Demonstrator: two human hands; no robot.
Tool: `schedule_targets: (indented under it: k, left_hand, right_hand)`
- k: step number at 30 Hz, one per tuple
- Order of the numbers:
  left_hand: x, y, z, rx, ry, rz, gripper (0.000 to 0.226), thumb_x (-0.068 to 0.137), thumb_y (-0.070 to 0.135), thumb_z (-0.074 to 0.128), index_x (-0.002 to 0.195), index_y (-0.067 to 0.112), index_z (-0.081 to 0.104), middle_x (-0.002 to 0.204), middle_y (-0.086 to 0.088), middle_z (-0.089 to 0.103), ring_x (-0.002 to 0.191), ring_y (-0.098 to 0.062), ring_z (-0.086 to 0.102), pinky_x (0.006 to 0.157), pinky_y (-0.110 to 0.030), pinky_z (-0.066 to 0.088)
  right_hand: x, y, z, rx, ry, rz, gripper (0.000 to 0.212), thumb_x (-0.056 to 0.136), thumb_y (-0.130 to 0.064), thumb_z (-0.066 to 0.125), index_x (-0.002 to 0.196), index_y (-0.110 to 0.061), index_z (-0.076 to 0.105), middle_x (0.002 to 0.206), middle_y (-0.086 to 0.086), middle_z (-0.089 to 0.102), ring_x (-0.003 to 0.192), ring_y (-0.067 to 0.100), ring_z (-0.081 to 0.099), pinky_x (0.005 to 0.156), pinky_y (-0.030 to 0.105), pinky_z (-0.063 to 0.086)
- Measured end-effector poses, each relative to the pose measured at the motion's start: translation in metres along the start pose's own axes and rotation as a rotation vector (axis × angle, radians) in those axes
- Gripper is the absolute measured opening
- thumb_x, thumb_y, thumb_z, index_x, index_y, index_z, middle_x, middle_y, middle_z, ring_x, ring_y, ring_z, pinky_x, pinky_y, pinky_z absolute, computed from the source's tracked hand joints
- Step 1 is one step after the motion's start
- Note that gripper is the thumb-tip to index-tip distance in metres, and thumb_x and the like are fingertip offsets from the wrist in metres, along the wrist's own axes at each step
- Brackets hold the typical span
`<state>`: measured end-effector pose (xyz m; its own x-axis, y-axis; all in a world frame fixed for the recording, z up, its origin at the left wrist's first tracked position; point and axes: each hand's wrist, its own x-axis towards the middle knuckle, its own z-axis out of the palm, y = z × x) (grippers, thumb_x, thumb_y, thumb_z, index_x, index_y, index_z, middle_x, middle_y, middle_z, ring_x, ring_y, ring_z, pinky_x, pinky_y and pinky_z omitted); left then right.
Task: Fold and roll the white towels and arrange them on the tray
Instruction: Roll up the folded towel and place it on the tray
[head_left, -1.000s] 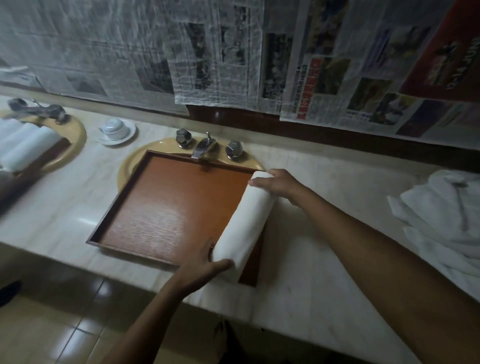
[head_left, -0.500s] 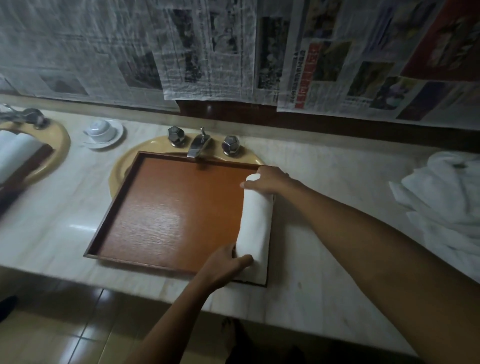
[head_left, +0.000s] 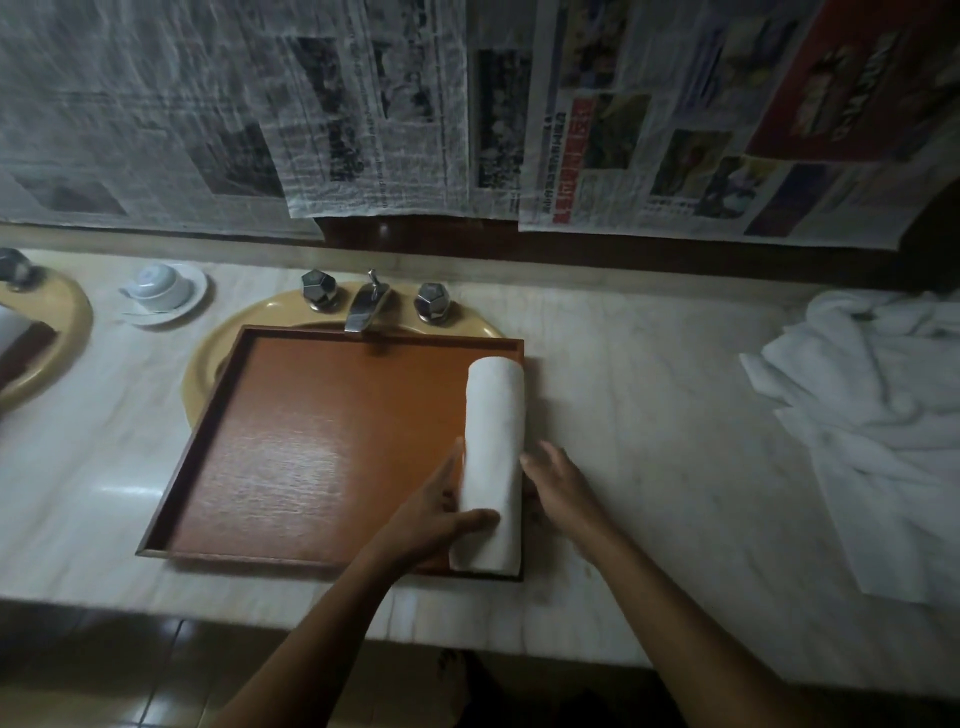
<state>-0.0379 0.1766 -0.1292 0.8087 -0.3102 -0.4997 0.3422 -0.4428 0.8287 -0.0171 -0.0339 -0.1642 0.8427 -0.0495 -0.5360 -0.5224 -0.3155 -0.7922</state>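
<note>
A rolled white towel (head_left: 493, 441) lies lengthwise along the right side of the brown wooden tray (head_left: 311, 457), which sits over the sink. My left hand (head_left: 431, 519) holds the roll's near end, thumb across its top and fingers along its left side. Just right of the roll, over the tray's right rim, is my right hand (head_left: 561, 488) with straight fingers; I cannot tell whether it touches the roll. A heap of loose white towels (head_left: 883, 415) lies on the counter at the far right.
The faucet and two knobs (head_left: 369, 304) stand just behind the tray. An upturned white cup on a saucer (head_left: 161, 293) sits at back left. A second sink with another tray (head_left: 31, 343) is at the left edge. Newspaper covers the wall.
The roll has been swung straight and laid flat along the tray's right side. My right hand left its far end and came back beside its near half.
</note>
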Motion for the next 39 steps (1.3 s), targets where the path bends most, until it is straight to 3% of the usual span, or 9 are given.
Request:
schedule_targets:
  k: [2, 10, 17, 21, 23, 26, 30, 36, 39]
  left_hand:
    - [0.003, 0.002, 0.001, -0.041, -0.027, 0.017, 0.1, 0.088, 0.035, 0.08, 0.16, 0.045, 0.012, 0.127, 0.012, 0.055, 0.108, -0.01, 0.062, 0.077, -0.021, 0.057]
    - [0.01, 0.003, -0.006, -0.134, -0.111, -0.002, 0.085, 0.087, 0.027, 0.08, 0.153, 0.042, 0.029, 0.132, 0.003, 0.06, 0.116, -0.018, 0.062, 0.093, -0.039, 0.06]
    - [0.009, 0.002, -0.01, 0.045, -0.011, 0.024, 0.091, 0.082, 0.057, 0.079, 0.155, 0.045, 0.028, 0.13, 0.006, 0.06, 0.112, -0.016, 0.063, 0.091, -0.039, 0.058]
    - [0.007, 0.002, -0.014, 0.165, 0.054, 0.06, 0.08, 0.081, 0.064, 0.072, 0.15, 0.039, 0.042, 0.124, 0.007, 0.064, 0.108, -0.013, 0.064, 0.094, -0.046, 0.057]
    - [0.005, 0.004, -0.014, 0.215, 0.084, 0.063, 0.068, 0.089, 0.056, 0.071, 0.148, 0.034, 0.045, 0.123, 0.006, 0.063, 0.106, -0.012, 0.064, 0.089, -0.04, 0.058]
    - [0.006, 0.006, -0.015, 0.293, 0.168, 0.088, 0.059, 0.094, 0.047, 0.069, 0.146, 0.029, 0.048, 0.123, 0.002, 0.059, 0.1, -0.009, 0.064, 0.076, -0.026, 0.052]
    - [0.006, 0.012, -0.017, 0.367, 0.278, 0.174, 0.051, 0.093, 0.048, 0.069, 0.139, 0.03, 0.055, 0.127, 0.005, 0.057, 0.099, -0.004, 0.061, 0.073, -0.023, 0.053]
    - [0.011, 0.052, 0.0, 0.342, 0.371, 0.377, 0.031, 0.094, 0.029, 0.071, 0.124, 0.03, 0.066, 0.118, 0.009, 0.065, 0.1, -0.005, 0.064, 0.081, -0.031, 0.057]
    - [0.017, 0.079, 0.021, 0.317, 0.324, 0.449, 0.025, 0.093, 0.021, 0.071, 0.116, 0.032, 0.068, 0.11, 0.012, 0.066, 0.095, -0.003, 0.065, 0.08, -0.029, 0.056]
  right_hand:
    - [-0.004, 0.02, 0.006, 0.085, -0.041, 0.021, 0.096, 0.071, -0.08, 0.052, 0.153, -0.031, 0.043, 0.152, -0.001, 0.053, 0.131, 0.019, 0.057, 0.109, 0.049, 0.049]
    - [-0.01, 0.03, 0.008, 0.167, -0.042, 0.054, 0.085, 0.075, -0.084, 0.048, 0.141, -0.031, 0.059, 0.139, -0.008, 0.064, 0.127, 0.015, 0.06, 0.11, 0.048, 0.048]
    - [0.002, 0.053, -0.001, 0.198, -0.055, 0.038, 0.082, 0.074, -0.09, 0.055, 0.133, -0.035, 0.065, 0.13, -0.009, 0.07, 0.122, 0.015, 0.065, 0.109, 0.05, 0.05]
    - [-0.031, 0.018, -0.012, 0.166, -0.038, 0.061, 0.044, 0.099, -0.052, 0.057, 0.132, -0.025, 0.066, 0.127, -0.004, 0.07, 0.116, 0.017, 0.067, 0.104, 0.046, 0.053]
    - [-0.041, 0.012, -0.019, 0.151, -0.04, 0.042, 0.025, 0.106, -0.033, 0.054, 0.127, -0.027, 0.065, 0.126, -0.001, 0.069, 0.112, 0.017, 0.067, 0.099, 0.043, 0.055]
    - [-0.05, 0.01, -0.033, 0.089, -0.007, -0.02, 0.02, 0.106, -0.024, 0.053, 0.121, -0.026, 0.067, 0.117, -0.001, 0.071, 0.101, 0.014, 0.07, 0.087, 0.037, 0.058]
    - [-0.062, 0.008, -0.055, 0.074, 0.058, -0.054, 0.019, 0.104, -0.017, 0.055, 0.113, -0.025, 0.069, 0.116, 0.003, 0.073, 0.098, 0.017, 0.072, 0.081, 0.032, 0.056]
    - [-0.079, 0.012, -0.096, -0.016, 0.233, -0.158, 0.011, 0.091, -0.037, 0.067, 0.099, -0.039, 0.074, 0.094, -0.01, 0.076, 0.09, 0.01, 0.074, 0.09, 0.045, 0.059]
    - [-0.096, 0.011, -0.126, -0.057, 0.345, -0.217, 0.023, 0.08, -0.049, 0.061, 0.097, -0.042, 0.074, 0.096, -0.018, 0.076, 0.097, 0.004, 0.071, 0.091, 0.037, 0.058]
